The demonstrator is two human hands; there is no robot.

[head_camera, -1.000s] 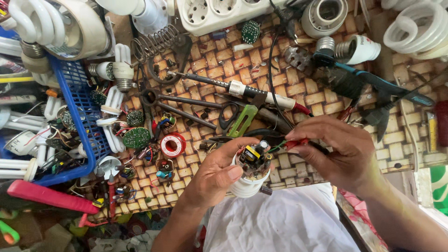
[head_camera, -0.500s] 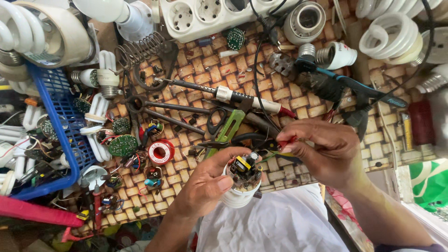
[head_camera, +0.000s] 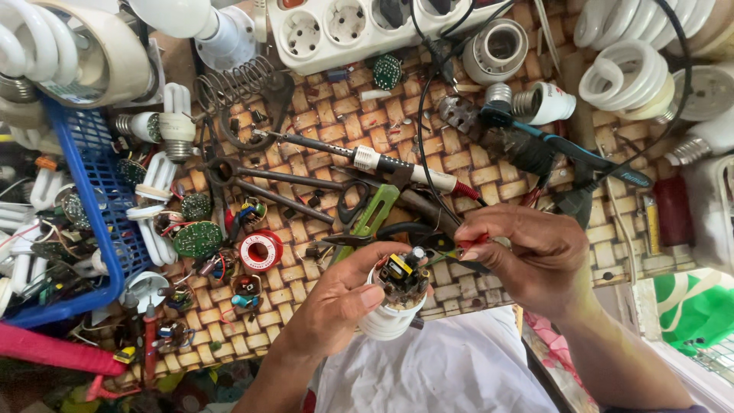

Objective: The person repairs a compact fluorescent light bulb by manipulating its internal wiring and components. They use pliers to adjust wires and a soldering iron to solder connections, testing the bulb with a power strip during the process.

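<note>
My left hand [head_camera: 344,302] grips a white lamp base [head_camera: 390,320] with its round circuit board [head_camera: 403,278] of small parts facing up. My right hand [head_camera: 527,264] is just to its right, fingers pinched on a thin red wire [head_camera: 472,243] that leads toward the board. Both hands hover over the near edge of a woven mat [head_camera: 321,138]. A soldering iron [head_camera: 367,158] with a red tip end lies just beyond the hands, next to green-handled scissors [head_camera: 372,216].
A blue basket [head_camera: 95,199] of lamp parts stands at the left. A white power strip [head_camera: 359,30] sits at the far edge. Spiral lamps [head_camera: 623,76], sockets [head_camera: 495,50], a red solder spool [head_camera: 260,251], pliers [head_camera: 267,183] and loose green boards [head_camera: 197,239] litter the mat.
The view has shifted slightly, so everything sits a bit lower and more to the right in frame. My hands stay close together on the lamp base; the right fingers have barely moved.
</note>
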